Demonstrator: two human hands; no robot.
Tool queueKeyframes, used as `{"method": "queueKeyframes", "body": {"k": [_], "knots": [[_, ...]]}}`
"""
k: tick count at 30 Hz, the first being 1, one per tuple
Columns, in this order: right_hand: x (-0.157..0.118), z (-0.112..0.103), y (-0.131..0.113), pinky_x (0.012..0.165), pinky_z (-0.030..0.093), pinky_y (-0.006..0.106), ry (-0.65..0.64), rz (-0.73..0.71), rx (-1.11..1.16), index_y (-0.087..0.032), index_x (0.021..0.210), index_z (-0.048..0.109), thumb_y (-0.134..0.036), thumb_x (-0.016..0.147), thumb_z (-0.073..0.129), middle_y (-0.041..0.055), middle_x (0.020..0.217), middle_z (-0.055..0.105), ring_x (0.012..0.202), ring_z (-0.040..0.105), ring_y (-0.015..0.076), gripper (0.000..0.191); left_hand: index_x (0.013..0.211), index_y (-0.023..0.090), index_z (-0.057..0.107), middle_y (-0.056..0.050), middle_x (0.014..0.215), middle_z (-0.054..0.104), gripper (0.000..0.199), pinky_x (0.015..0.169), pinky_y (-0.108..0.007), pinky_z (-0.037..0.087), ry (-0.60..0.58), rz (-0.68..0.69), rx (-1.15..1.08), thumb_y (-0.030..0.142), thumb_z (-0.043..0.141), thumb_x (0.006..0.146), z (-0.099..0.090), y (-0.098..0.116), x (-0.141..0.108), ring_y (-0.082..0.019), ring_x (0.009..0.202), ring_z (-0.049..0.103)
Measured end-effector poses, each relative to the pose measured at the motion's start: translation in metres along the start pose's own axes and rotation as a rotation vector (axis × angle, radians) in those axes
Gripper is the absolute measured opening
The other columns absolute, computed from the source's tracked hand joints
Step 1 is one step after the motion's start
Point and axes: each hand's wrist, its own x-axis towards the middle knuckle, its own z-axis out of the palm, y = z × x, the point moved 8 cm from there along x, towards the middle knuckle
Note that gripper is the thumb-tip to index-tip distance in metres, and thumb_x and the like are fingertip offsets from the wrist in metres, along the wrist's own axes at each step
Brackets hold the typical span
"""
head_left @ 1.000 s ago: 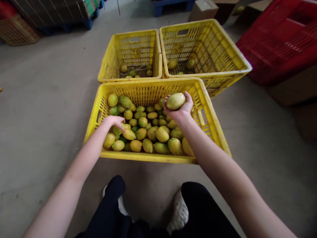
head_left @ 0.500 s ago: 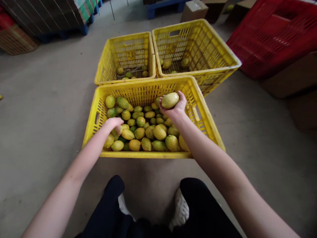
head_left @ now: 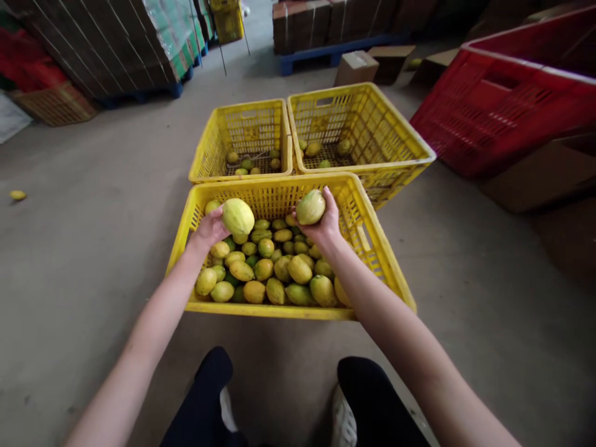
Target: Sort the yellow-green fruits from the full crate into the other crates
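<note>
My left hand (head_left: 210, 231) is closed around a pale yellow papaya (head_left: 238, 216), raised above the left half of the front yellow crate (head_left: 261, 311). In my right hand (head_left: 329, 222) rests a greener papaya (head_left: 311, 207), with the fingers curled around it from below and from the side. Both fruits are clear of the pile. Beneath my hands, the crate holds many yellow and green papayas (head_left: 300, 269) in a loose layer. My left wrist and hand hide part of the fruit on the left side.
Two more yellow crates (head_left: 239, 107) (head_left: 395, 164) stand behind the front one, with several fruits on their floors. A large red crate (head_left: 503, 105) sits to the right beside cardboard boxes (head_left: 540, 167). One yellow fruit (head_left: 17, 195) lies on the floor at far left. Loaded blue pallets (head_left: 321, 56) are behind.
My left hand has come up out of the pile with a papaya in it. The papaya in my right hand has turned slightly. The view has tilted up a little.
</note>
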Motion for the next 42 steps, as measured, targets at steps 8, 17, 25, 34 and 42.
{"method": "queueKeyframes", "body": {"k": [8, 17, 25, 34, 42], "knots": [[-0.001, 0.008, 0.012, 0.058, 0.059, 0.032, 0.056, 0.054, 0.008, -0.024, 0.079, 0.060, -0.051, 0.094, 0.051, -0.0027, 0.063, 0.067, 0.056, 0.062, 0.0159, 0.032, 0.123, 0.019, 0.065, -0.008, 0.117, 0.071, 0.041, 0.087, -0.030, 0.058, 0.188, 0.022, -0.615, 0.035, 0.035, 0.099, 0.054, -0.006, 0.037, -0.021, 0.116, 0.065], [0.019, 0.028, 0.035, 0.065, 0.060, 0.033, 0.007, 0.078, -0.067, -0.022, 0.077, 0.062, -0.040, 0.093, 0.049, -0.0023, 0.058, 0.065, 0.055, 0.062, 0.0165, 0.027, 0.111, 0.015, 0.066, -0.006, 0.081, 0.073, 0.032, 0.071, -0.028, 0.061, 0.220, -0.104, -0.918, 0.037, 0.050, 0.094, 0.061, -0.039, 0.052, -0.019, 0.079, 0.073], [0.029, 0.022, 0.057, 0.060, 0.059, 0.033, 0.074, 0.142, -0.181, -0.022, 0.076, 0.062, -0.043, 0.093, 0.044, 0.0002, 0.058, 0.065, 0.054, 0.064, 0.0186, 0.032, 0.096, 0.021, 0.064, -0.002, 0.075, 0.068, 0.026, 0.072, -0.033, 0.062, 0.342, -0.214, -0.867, 0.041, 0.048, 0.097, 0.055, -0.053, 0.043, -0.019, 0.071, 0.070], [0.022, -0.009, 0.039, 0.055, 0.059, 0.036, 0.226, 0.133, -0.248, -0.022, 0.083, 0.061, -0.045, 0.091, 0.045, 0.0006, 0.056, 0.064, 0.055, 0.064, 0.0207, 0.029, 0.102, 0.024, 0.061, -0.002, 0.088, 0.069, 0.022, 0.073, -0.034, 0.063, 0.420, -0.236, -0.829, 0.044, 0.062, 0.091, 0.056, -0.055, 0.039, -0.018, 0.077, 0.069], [0.006, 0.020, 0.037, 0.056, 0.059, 0.031, 0.029, 0.101, -0.141, -0.021, 0.086, 0.063, -0.032, 0.090, 0.053, 0.0002, 0.066, 0.069, 0.061, 0.065, 0.0178, 0.015, 0.100, 0.018, 0.064, -0.006, 0.078, 0.068, 0.038, 0.062, -0.032, 0.061, 0.288, -0.278, -0.888, 0.052, 0.046, 0.096, 0.063, -0.053, 0.039, -0.018, 0.067, 0.067]]}}
